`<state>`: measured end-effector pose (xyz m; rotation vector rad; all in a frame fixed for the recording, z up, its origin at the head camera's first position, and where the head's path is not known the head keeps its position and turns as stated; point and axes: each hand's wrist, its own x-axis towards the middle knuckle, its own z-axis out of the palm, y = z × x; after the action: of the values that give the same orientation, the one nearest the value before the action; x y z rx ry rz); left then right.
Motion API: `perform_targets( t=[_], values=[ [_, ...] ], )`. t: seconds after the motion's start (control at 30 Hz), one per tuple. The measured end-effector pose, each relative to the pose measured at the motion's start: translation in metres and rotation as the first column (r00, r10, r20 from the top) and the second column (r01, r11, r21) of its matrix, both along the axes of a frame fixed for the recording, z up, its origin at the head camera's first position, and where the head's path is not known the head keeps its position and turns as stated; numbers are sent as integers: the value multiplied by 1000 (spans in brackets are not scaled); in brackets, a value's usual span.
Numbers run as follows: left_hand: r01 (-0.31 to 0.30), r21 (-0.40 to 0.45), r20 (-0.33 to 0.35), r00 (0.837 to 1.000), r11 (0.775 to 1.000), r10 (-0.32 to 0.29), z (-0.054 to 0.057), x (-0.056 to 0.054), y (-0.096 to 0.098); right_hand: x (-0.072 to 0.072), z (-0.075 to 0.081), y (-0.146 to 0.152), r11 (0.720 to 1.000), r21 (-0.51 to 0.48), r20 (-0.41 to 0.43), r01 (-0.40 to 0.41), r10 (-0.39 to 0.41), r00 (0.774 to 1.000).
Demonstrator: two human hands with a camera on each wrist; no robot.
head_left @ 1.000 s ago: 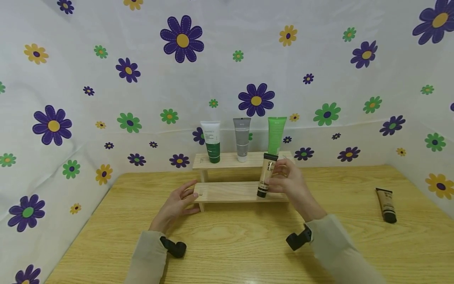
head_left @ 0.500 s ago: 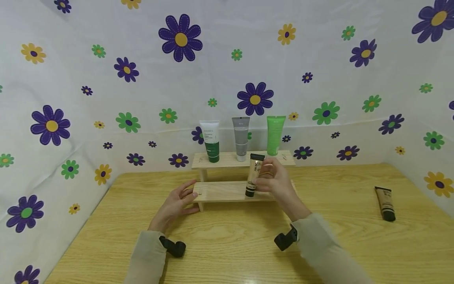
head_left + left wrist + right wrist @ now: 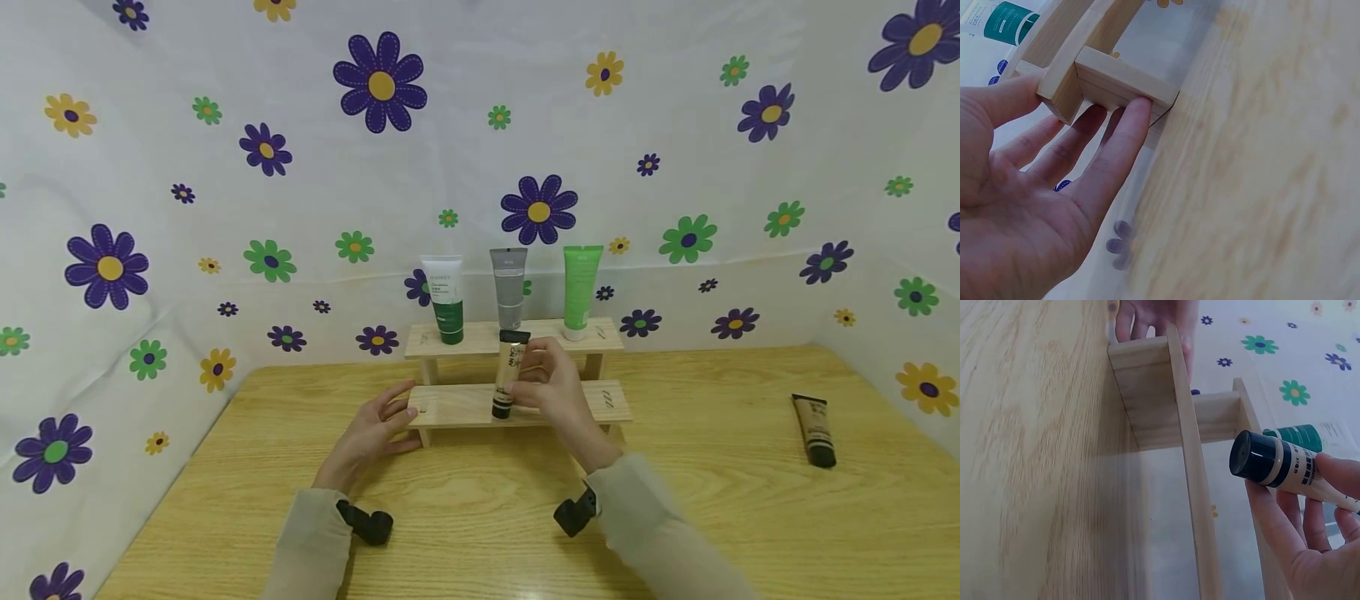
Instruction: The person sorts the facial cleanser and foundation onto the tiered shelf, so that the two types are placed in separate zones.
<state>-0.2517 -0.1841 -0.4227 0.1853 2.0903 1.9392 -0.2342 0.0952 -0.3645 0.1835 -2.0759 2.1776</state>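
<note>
A two-tier wooden shelf stands on the table. At its left end my left hand holds the lower tier; in the left wrist view the thumb lies on the board's edge and the fingertips touch the leg. My right hand grips a beige cosmetic tube between thumb and fingers, its black cap down. The tube is nearly upright, in front of the upper tier and over the middle of the lower one. In the right wrist view its cap appears apart from the lower board.
On the upper tier stand a white-and-green tube, a grey tube and a bright green tube. Another beige tube lies on the table at the right. Behind hangs a flower-print cloth.
My right hand has moved left along the lower tier with the beige tube, from its right part to its middle. The left hand stays at the shelf's left end.
</note>
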Motion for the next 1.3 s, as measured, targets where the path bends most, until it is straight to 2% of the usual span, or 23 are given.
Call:
perform_targets(
  t=[0.2,0.47,0.8,0.9,1.3],
  values=[
    [-8,-1,4,1000,1000,8,0,-2,1,-1,-2,-14,1000,20,-72,6,-5,997],
    [6,13,4,1000,1000,-6,-1,-2,3,1,-5,-30,994,107,-165,30,-12,986],
    [4,8,2,1000,1000,-4,0,0,1,0,-11,-57,986,157,-254,50,-9,967],
    [15,12,-2,1000,1000,-15,1,0,0,-1,-14,-64,983,173,-297,68,-14,955],
    [8,15,2,1000,1000,-8,0,0,0,-3,-20,-85,977,200,-351,78,-3,936]
  ],
)
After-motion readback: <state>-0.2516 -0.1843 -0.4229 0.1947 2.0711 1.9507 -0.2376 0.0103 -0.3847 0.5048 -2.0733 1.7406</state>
